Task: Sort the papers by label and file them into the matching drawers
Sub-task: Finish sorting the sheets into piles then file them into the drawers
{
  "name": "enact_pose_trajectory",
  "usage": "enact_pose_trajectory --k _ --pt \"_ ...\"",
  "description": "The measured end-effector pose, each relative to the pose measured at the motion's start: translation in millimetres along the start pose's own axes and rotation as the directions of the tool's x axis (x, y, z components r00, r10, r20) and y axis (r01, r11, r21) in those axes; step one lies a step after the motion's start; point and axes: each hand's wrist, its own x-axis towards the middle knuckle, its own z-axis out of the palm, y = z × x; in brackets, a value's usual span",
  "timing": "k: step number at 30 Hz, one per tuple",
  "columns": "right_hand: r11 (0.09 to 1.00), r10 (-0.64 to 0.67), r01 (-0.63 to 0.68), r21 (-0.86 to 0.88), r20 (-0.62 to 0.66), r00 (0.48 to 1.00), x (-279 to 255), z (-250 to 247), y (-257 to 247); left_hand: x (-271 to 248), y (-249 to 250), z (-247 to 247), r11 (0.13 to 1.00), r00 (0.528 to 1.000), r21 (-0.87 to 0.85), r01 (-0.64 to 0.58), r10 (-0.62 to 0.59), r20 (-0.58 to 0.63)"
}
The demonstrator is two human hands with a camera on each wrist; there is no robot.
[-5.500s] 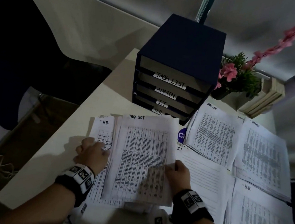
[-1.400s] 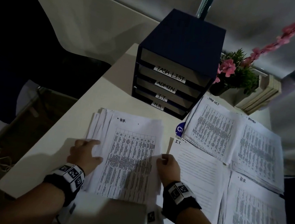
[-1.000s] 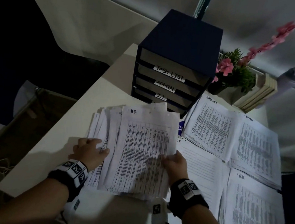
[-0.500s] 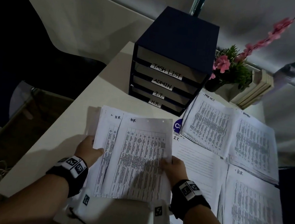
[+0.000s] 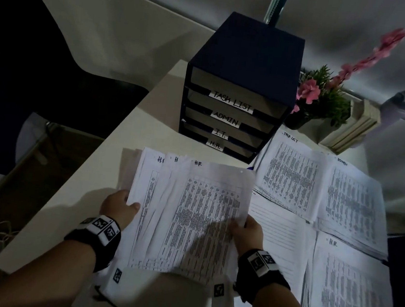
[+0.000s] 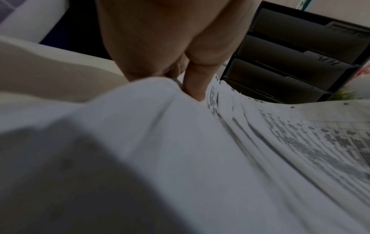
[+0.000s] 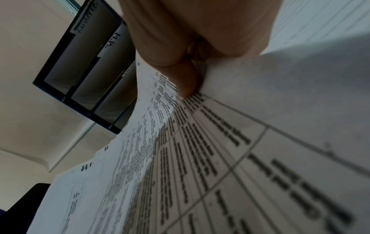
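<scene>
Nearest, the left hand [image 5: 119, 205] and right hand [image 5: 247, 228] pinch the side edges of a fanned H.R. stack [image 5: 189, 215], thumbs on top, lifted over the desk's [image 5: 86, 190] near left part. Four sorted piles [image 5: 316, 204] cover the right side. Beyond, at the far edge, stands the drawer unit [image 5: 239, 89], drawers closed, beside a plant [image 5: 323, 99].

Both hands gripping, forearms stretched forward

The left hand [image 5: 120, 206] pinches the paper stack [image 5: 190, 217] at its left edge, the right hand [image 5: 248, 230] at its right edge, thumbs on top.
</scene>
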Motion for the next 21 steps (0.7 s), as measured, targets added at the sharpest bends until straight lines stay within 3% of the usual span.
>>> enact_pose_trajectory --k 9,13,17,21 --pt "0.995 0.051 -0.057 0.076 0.084 0.995 35 6 39 -1 0 -1 0.995 0.999 -0.096 0.036 -0.036 -0.002" --pt "0.982 0.027 -0.050 0.184 0.127 0.992 14 5 12 -4 4 1 0.986 1.000 -0.166 -0.020 0.017 -0.023" --pt "0.947 0.071 -0.141 0.289 0.242 0.968 1 1 -3 -3 5 3 0.978 0.999 -0.209 -0.020 0.010 -0.046" --pt "0.929 0.093 -0.175 0.326 0.252 0.963 -3 -1 -6 0 4 3 0.984 0.999 -0.179 -0.024 0.017 -0.040"
